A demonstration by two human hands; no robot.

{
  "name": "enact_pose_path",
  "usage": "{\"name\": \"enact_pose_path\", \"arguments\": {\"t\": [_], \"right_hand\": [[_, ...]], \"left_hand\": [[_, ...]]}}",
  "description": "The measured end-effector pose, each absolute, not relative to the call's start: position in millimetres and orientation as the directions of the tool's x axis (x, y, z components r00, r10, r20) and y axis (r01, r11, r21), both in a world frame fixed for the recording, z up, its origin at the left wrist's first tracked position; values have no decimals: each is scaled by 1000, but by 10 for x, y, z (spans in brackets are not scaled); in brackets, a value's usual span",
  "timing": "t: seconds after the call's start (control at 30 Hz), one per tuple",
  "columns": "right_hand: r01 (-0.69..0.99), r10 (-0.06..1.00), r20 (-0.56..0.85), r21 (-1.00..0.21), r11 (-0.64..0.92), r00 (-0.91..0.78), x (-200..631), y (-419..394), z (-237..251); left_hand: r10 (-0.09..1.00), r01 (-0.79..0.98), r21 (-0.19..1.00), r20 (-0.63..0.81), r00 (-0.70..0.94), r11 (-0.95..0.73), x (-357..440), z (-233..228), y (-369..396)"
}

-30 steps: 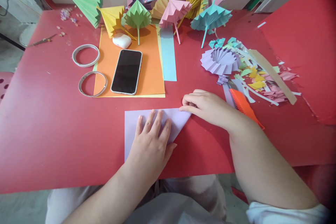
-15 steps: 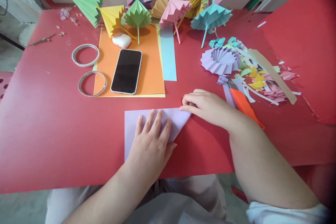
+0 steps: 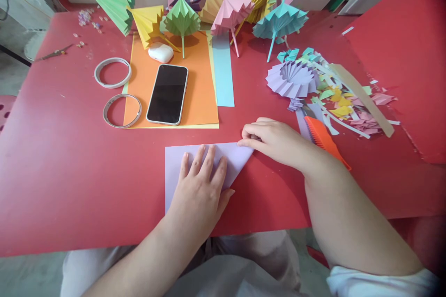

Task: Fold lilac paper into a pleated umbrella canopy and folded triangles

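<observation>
A sheet of light purple paper lies in front of me near the table's front edge, folded so that its right side slants to a pointed corner. My left hand rests flat on it, fingers spread and thumb out to the right. With fingers curled, my right hand holds the paper's upper right corner; the fingertips are partly hidden. Just behind the right wrist lies an orange comb.
Beyond the sheet, a phone and a white case lie on orange paper. Two tape rolls sit left. Paper umbrellas line the back. A pleated purple paper ring and paper scraps lie right; scissors far left.
Both hands and the purple paper stay where they were. Only a very slight shift of the camera view shows.
</observation>
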State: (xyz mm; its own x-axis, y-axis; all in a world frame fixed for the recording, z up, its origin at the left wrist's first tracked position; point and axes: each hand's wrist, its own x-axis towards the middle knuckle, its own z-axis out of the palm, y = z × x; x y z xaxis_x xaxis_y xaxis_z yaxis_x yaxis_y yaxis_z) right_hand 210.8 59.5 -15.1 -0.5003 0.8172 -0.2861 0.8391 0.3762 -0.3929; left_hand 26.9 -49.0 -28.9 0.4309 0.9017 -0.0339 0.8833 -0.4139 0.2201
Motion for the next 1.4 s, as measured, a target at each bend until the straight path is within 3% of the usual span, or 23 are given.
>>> {"name": "enact_pose_path", "arguments": {"t": [1.4], "right_hand": [[853,832,-306,-409,324,-463,2101,597,-144]], "left_hand": [[900,880,224,-29,436,-419,271,-293,-478]]}}
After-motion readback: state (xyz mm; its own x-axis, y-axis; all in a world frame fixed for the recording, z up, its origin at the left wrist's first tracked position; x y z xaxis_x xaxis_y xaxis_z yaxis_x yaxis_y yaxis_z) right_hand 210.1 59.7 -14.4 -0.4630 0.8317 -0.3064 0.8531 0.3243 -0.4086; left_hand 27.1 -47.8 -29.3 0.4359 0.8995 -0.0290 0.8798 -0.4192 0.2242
